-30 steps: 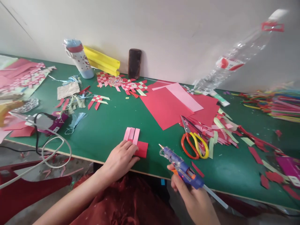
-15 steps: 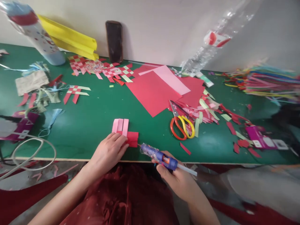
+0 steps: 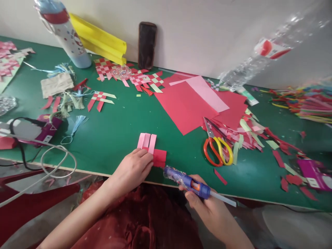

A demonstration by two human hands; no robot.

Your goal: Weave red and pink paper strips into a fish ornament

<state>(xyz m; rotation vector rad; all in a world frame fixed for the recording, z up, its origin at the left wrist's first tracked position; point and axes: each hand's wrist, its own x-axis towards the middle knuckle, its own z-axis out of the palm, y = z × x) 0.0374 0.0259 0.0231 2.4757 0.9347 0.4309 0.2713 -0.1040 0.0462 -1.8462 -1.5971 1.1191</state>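
Observation:
My left hand (image 3: 137,165) presses woven paper strips against the table near its front edge, its fingers bent together over them. Two pink paper strips (image 3: 146,141) stick out beyond the fingers, and red paper strips (image 3: 159,158) reach out to the right. My right hand (image 3: 202,200) is wrapped round a blue hot glue gun (image 3: 185,181) with a translucent glue stick (image 3: 223,199) poking from its back. The gun's nozzle end is close to the lower right corner of the red strips; whether it touches them I cannot tell.
Scissors (image 3: 218,150) lie right of the hands, beside paper scraps (image 3: 249,133) and red sheets (image 3: 185,107). A phone (image 3: 147,45), a drink bottle (image 3: 66,38) and a clear plastic bottle (image 3: 259,58) stand at the back. A white cable (image 3: 74,159) loops at left.
The view has swung left, so everything sits further right in it. The glue gun's nozzle end has shifted slightly down and left against the red strips. My left hand stays on the paper.

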